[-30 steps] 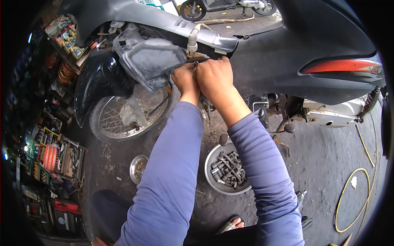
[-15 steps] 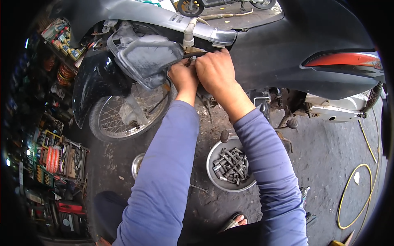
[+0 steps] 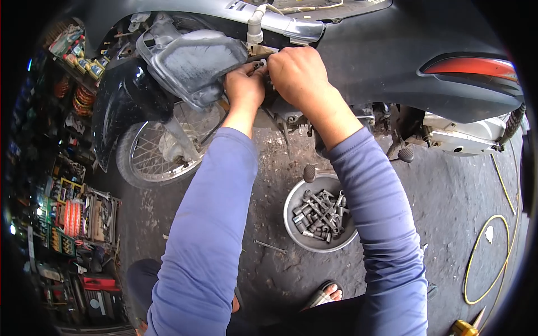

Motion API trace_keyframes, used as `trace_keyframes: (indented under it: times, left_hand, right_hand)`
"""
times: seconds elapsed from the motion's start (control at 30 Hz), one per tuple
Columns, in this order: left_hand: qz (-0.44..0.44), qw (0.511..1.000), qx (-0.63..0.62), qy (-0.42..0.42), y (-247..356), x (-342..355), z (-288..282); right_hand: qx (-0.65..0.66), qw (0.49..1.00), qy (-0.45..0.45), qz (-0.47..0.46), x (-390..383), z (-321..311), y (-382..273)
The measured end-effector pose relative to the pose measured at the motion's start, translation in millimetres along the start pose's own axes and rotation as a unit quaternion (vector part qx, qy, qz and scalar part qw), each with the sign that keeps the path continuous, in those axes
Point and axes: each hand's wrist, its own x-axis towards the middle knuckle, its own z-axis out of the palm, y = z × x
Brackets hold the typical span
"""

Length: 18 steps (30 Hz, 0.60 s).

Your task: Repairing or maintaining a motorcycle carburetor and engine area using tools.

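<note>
My left hand (image 3: 245,91) is closed, its fingertips pinched around a small dark part at the rear edge of a dusty grey air filter box (image 3: 196,66). Right beside it my right hand (image 3: 298,77) is curled into a fist under the silver trim (image 3: 286,28) of the motorbike; its fingers are hidden, and I cannot make out what it holds. A dark hose (image 3: 260,56) runs just above the left fingertips, below an upright pale pipe elbow (image 3: 255,29). The black side panel (image 3: 364,61) lies to the right of my right hand.
Below the bike a metal bowl (image 3: 288,224) holds several sockets and wrenches. A long thin tool (image 3: 270,246) lies on the floor. The front wheel (image 3: 159,154) and tool racks (image 3: 73,218) are at left. A yellow hose (image 3: 466,274) coils at right, near a yellow-handled tool (image 3: 464,328).
The view has shifted, so the bike sits higher. My hands have drawn slightly apart, and a small dark round end now shows at the left fingertips. My left forearm now covers the small bowl.
</note>
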Motion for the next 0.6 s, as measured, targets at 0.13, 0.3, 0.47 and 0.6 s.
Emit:
trace_keyframes:
  times: [0.13, 0.3, 0.47, 0.6]
  left_hand:
    - [0.051, 0.995, -0.063, -0.056, -5.2, 0.8, -6.9]
    - [0.082, 0.994, 0.071, -0.025, 2.3, 1.0, -1.6]
    - [0.079, 0.981, 0.173, -0.026, 10.4, -0.4, 4.7]
    - [0.045, 0.997, 0.058, 0.023, 6.1, -2.9, 6.7]
  right_hand:
    - [0.002, 1.000, -0.020, -0.021, 7.6, -0.7, 2.6]
    - [-0.005, 0.996, -0.087, -0.018, 10.1, -4.9, 2.2]
    - [0.002, 0.996, -0.091, -0.014, 9.0, -14.0, 3.5]
    - [0.009, 0.995, -0.094, -0.008, 9.5, -15.1, 4.6]
